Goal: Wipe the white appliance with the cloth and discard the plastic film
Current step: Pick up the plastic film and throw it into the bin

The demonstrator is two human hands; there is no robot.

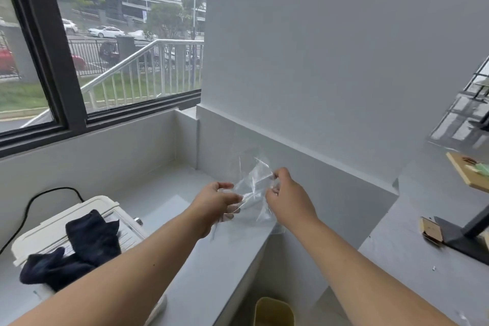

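Here both the left hand [218, 200] and right hand [287, 197] grip the plastic film [254, 185].

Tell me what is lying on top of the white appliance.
A crumpled dark cloth lies on the white appliance, spilling over its front edge. It covers much of the lid, so anything beneath the cloth cannot be seen.

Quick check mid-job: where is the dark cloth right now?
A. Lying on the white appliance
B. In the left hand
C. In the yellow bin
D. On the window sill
A. The cloth lies bunched on top of the appliance, while both the left hand and right hand hold the plastic film.
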